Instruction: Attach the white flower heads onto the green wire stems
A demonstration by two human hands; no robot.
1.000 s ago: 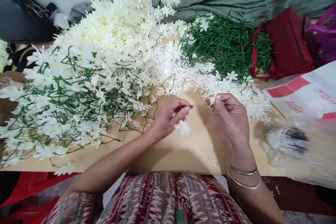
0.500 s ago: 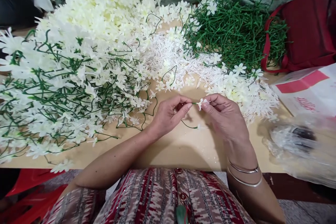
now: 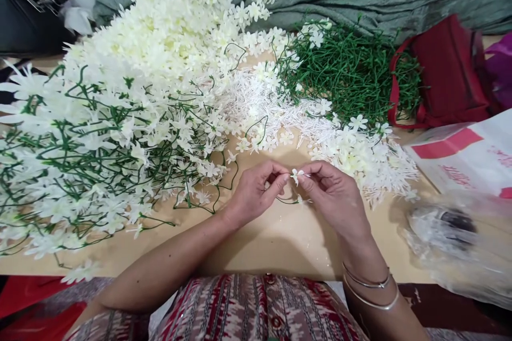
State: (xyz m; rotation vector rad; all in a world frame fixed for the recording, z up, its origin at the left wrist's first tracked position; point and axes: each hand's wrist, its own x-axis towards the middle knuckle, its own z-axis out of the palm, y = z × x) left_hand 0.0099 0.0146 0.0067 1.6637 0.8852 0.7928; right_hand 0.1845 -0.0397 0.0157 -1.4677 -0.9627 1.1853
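Note:
Between my two hands is a small white artificial flower (image 3: 296, 176). My left hand (image 3: 256, 192) is closed in a pinch at its left side, on the green stem seen there a moment earlier; the fingertips now mostly cover it. My right hand (image 3: 340, 200) pinches the flower's other side, where thin white stamens stick out. A curved green wire (image 3: 287, 201) shows below the fingers; I cannot tell whether it belongs to the same stem. To the left lies a large heap of white flowers on green stems (image 3: 120, 138).
Loose white blossoms (image 3: 172, 37) are heaped at the back left, white stamens (image 3: 256, 98) in the middle, green stems (image 3: 340, 69) behind right. A red bag (image 3: 452, 69), a printed white bag (image 3: 464, 154) and clear plastic (image 3: 424, 224) lie right on the table (image 3: 264, 245).
My hands have drawn slightly closer together, and the green stem tip between them is now covered at the flower. The camera view has tilted up, showing more of the wall.

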